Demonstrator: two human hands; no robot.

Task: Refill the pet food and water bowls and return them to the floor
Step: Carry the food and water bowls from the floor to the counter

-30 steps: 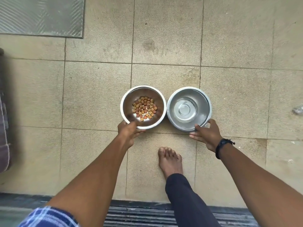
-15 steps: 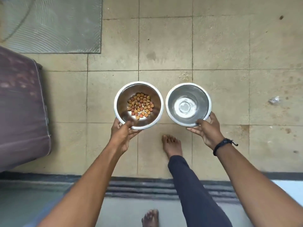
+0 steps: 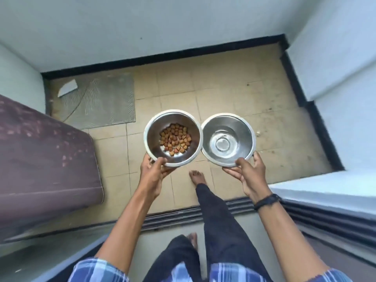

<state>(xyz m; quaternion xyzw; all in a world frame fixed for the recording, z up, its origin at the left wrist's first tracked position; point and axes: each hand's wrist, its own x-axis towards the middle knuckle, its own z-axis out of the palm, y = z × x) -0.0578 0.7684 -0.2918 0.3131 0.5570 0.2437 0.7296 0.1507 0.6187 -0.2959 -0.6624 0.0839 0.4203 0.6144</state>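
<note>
Two steel bowls are held side by side in the air above the tiled floor (image 3: 234, 102), their rims touching. The food bowl (image 3: 152, 139) on the left holds a small heap of brown kibble (image 3: 176, 139). My left hand (image 3: 155, 173) grips its near rim, thumb on top and fingers under. The water bowl (image 3: 246, 135) on the right has a shallow layer of clear water. My right hand (image 3: 246, 176), with a black wristband, grips that bowl's near rim the same way.
A purple mattress (image 3: 40, 159) fills the left side. A grey mat (image 3: 101, 100) with a white scrap lies on the floor at the back left. White walls enclose the small floor. A door track (image 3: 183, 216) crosses below my front foot (image 3: 197, 177).
Both bowls have risen from floor level to well above it, still in my hands. The view has pulled up and back, so the walls and the whole floor show.
</note>
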